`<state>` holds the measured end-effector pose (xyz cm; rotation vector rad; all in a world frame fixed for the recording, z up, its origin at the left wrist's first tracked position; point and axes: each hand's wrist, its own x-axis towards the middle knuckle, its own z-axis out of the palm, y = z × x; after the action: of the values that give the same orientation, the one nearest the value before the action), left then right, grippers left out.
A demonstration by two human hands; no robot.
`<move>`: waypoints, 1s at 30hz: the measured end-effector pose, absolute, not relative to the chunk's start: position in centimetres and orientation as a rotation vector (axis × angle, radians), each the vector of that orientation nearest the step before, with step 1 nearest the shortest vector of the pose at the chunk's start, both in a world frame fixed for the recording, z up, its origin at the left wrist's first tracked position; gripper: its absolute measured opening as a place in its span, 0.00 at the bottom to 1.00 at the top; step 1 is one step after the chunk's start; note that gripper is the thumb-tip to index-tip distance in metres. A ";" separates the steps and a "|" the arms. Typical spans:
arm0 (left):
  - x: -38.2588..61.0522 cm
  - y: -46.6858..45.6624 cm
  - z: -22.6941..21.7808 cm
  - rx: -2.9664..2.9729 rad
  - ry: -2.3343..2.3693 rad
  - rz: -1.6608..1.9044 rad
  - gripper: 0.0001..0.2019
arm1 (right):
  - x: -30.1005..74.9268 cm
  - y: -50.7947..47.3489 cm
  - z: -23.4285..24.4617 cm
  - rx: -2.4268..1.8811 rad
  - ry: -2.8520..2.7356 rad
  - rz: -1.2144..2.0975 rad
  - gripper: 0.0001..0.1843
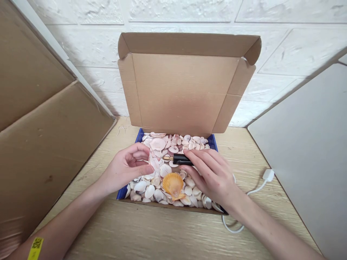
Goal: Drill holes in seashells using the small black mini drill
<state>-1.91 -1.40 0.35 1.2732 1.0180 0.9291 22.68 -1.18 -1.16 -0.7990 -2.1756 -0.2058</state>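
Note:
My left hand (pixel 132 164) pinches a pale seashell (pixel 154 161) between thumb and fingers, holding it upright above the box. In my right hand (pixel 208 171) is a small black mini drill (pixel 182 159) with a brass chuck, its tip pointing left at the shell. Whether the bit touches the shell I cannot tell. Below both hands lies an open cardboard box (pixel 187 94) filled with many white and pinkish shells (pixel 149 191). A large orange scallop shell (pixel 173 185) rests on top near the front. Some shells beneath show small dotted holes.
A white cable with a plug (pixel 268 175) lies right of the box on the wooden table (pixel 130 231). A cardboard panel (pixel 54 144) stands at the left, and a grey-white panel (pixel 306 144) at the right. Behind the raised lid is a white brick-patterned wall (pixel 179 11).

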 end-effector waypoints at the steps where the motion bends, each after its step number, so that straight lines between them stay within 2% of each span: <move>1: -1.9 -1.4 0.3 1.267 1.018 0.927 0.13 | 22.7 -1.2 -1.1 -0.798 -2.174 -0.205 0.17; 17: -2.3 -1.4 0.1 1.401 1.039 0.891 0.11 | 22.7 -1.2 -0.9 -0.799 -2.180 -0.194 0.18; 30: -2.6 -1.2 -0.1 1.561 1.034 0.996 0.09 | 22.8 -1.4 -1.0 -0.804 -2.168 -0.221 0.19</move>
<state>-2.59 -1.24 -0.15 1.5610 1.0341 0.9961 22.76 -1.35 -0.96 -0.8044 -2.1675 -0.2211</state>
